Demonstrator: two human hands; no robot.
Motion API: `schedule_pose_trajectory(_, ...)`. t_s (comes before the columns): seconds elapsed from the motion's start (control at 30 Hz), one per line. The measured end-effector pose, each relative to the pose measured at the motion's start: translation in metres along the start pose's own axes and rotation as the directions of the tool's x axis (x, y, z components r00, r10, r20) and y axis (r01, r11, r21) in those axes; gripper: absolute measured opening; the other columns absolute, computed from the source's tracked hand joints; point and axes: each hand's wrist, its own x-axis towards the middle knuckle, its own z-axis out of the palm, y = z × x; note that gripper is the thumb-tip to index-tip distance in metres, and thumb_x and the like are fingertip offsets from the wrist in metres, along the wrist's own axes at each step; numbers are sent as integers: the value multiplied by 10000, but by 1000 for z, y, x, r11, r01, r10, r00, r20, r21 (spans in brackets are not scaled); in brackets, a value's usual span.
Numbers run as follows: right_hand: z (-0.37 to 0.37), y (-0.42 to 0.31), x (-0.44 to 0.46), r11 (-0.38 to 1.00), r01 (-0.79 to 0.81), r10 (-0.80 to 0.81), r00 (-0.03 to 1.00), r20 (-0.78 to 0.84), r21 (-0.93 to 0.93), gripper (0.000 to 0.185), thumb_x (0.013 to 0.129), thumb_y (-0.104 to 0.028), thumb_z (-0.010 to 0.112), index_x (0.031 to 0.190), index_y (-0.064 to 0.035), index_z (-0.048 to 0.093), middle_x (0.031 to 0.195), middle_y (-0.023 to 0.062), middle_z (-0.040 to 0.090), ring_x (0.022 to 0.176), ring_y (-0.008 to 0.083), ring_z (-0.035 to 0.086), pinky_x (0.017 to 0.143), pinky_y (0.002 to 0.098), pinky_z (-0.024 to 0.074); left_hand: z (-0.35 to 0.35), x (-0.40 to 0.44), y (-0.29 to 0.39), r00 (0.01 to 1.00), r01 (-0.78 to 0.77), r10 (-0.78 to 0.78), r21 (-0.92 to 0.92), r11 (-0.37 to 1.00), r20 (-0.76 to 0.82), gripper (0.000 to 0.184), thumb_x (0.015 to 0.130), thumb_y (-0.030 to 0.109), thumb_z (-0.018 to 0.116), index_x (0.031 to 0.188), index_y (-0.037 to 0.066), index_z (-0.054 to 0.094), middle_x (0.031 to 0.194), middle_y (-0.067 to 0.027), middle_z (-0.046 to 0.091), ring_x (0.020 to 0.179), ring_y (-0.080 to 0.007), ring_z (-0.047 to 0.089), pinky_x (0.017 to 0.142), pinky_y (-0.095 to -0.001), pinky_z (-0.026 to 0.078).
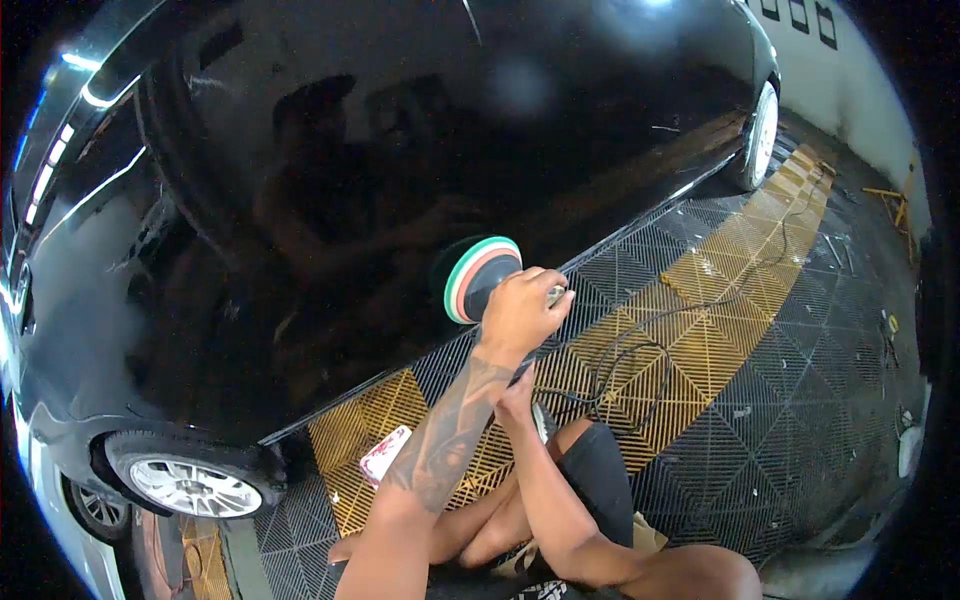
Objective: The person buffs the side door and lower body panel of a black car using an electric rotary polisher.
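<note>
My left hand (523, 318) is wrapped over the head of a car polisher (489, 281). Its round pad, edged in green, white and pink, is tilted against the lower side of a glossy black car (380, 180). Lower down, behind the tattooed left forearm, my right hand (514, 397) is closed around the polisher's rear handle. Most of the machine's body is hidden by my hands and forearm. A dark reflection of a person shows in the car's panel.
A black power cord (665, 345) loops over the black and yellow grid floor tiles (740, 260) on the right. A white and red packet or cloth (385, 455) lies left of my forearm. Car wheels (195, 485) stand at both ends; my crossed legs are below.
</note>
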Motion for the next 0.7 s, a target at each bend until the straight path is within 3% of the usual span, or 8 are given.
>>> schedule_pose_trajectory(0.1,6,-19,20,998,-45,47,998,-49,45,1079,647,-65,930,1509,-85,282,1385,85,499,1252,234,539,1046,402,482,2,27,15,1000,-27,26,86,996,18,179,839,241,758,915,80,738,921,-97,734,808,-316,709,719,-418,571)
schedule_pose_trajectory(0.17,18,-32,33,998,51,-51,999,-17,-22,1064,657,-73,921,1508,-73,282,1370,89,512,1230,230,550,1035,393,482,-10,41,24,999,-39,39,81,996,3,174,835,234,761,915,81,741,905,-109,732,790,-322,707,706,-418,565)
schedule_pose_trajectory(0.3,40,-80,59,988,131,-117,981,153,-85,1060,657,-82,907,1508,-48,275,1357,95,525,1203,226,561,1026,381,476,-39,76,35,966,-151,134,-61,987,-221,184,823,220,779,919,66,751,881,-133,733,780,-328,713,705,-406,561)
schedule_pose_trajectory(0.37,54,-105,75,881,313,-247,944,218,-355,1059,646,-97,896,1499,-16,274,1344,108,536,1159,227,583,1007,374,483,-56,94,44,948,-174,146,-76,982,-284,196,819,219,786,922,57,752,878,-143,737,778,-329,716,704,-400,561)
schedule_pose_trajectory(0.43,80,-135,77,846,310,-254,950,183,-433,1068,609,-119,899,1482,0,297,1312,126,555,1150,226,583,985,370,489,-74,111,52,925,-204,167,-75,976,-340,208,813,237,795,916,62,754,833,-154,728,766,-328,718,692,-394,560)
schedule_pose_trajectory(0.57,115,-159,90,698,537,-405,842,357,-473,993,610,-107,899,1438,-18,357,1270,121,568,1086,222,603,943,363,506,-111,128,55,885,-253,197,-79,964,-422,284,771,294,836,928,72,755,837,-155,728,760,-332,717,695,-395,557)
schedule_pose_trajectory(0.6,132,-160,83,835,445,-345,882,322,-324,942,622,-120,902,1408,-33,391,1249,99,567,1082,206,592,943,368,498,-126,125,58,884,-245,195,-66,967,-424,321,747,306,855,930,63,752,838,-155,730,760,-334,717,699,-395,558)
schedule_pose_trajectory(0.7,153,-158,73,734,512,-343,846,407,-446,955,633,-164,912,1416,-38,379,1282,109,532,1141,209,557,992,380,466,-159,110,56,867,-216,180,-26,976,-464,406,692,322,898,936,35,747,848,-149,740,768,-315,725,708,-379,564)
